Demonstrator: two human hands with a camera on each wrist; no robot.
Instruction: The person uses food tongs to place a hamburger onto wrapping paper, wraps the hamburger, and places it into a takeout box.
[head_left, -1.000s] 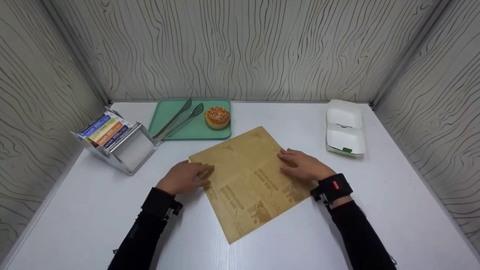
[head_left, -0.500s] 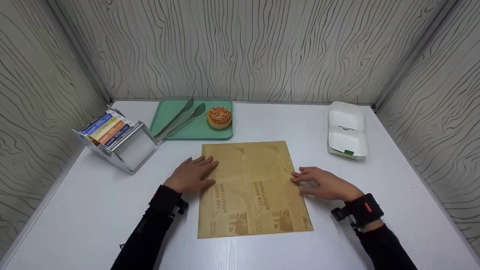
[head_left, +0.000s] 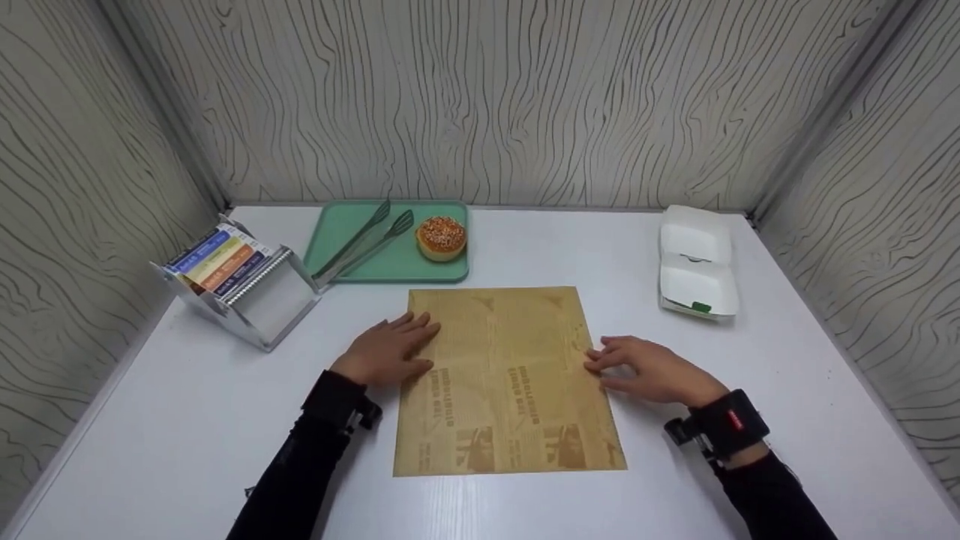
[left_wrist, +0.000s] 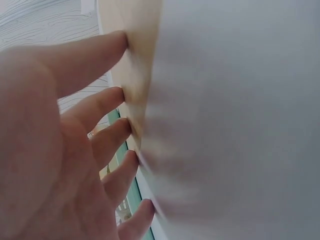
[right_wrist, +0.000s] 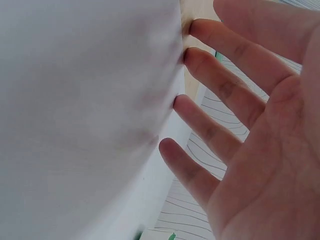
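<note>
A square sheet of brown printed wrapping paper (head_left: 502,375) lies flat on the white table, its near edge roughly parallel to the table's front. My left hand (head_left: 388,351) rests with spread fingers on its left edge; in the left wrist view the fingertips (left_wrist: 120,95) of that hand touch the paper and the tabletop. At the right edge, my right hand (head_left: 652,369) has its fingers extended, with fingertips right at the paper's border. In the right wrist view, the index and middle fingertips (right_wrist: 192,55) meet that border, while the ring and little fingers are over the white table.
A green tray (head_left: 360,262) at the back left bears a seeded bun (head_left: 441,238) and metal tongs (head_left: 367,244). Left of it stands a metal holder (head_left: 236,285) with colourful printed cards. An opened white clamshell box (head_left: 697,262) sits at the back right. Patterned walls enclose three sides.
The paper has turned from a diagonal lie to nearly square with the table. My right hand has moved right and nearer; the left has shifted slightly. Little differs over the last half second.
</note>
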